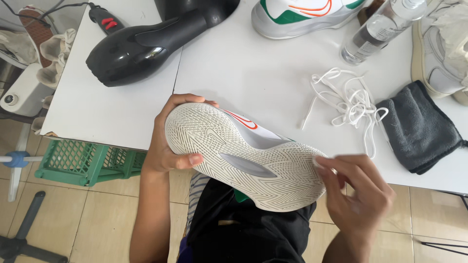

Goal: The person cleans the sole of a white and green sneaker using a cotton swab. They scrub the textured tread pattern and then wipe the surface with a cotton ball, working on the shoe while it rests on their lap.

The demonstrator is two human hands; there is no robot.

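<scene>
Two hands are engaged with a single white sneaker (243, 156), which is held sole-up above the lap, just off the near edge of the white table (243, 73). The shoe's long axis is seen running from upper left to lower right, one end on the left and the other on the right. The left end is cupped by the left hand (163, 146), whose fingers are wrapped over the far side while the thumb is pressed onto the tread; the grip is closed firmly around the shoe. The right hand (358, 195) is set at the opposite end, its fingertips (321, 165) pinched loosely against the sole's edge; whether something small is held between them cannot be told. Each end is thus nearer to its own hand. On the table beyond, loose white laces (348, 100), a grey cloth (419, 129), a clear bottle (375, 29), a second sneaker (302, 14) and a black hair dryer (146, 46) are laid well apart from both hands.
</scene>
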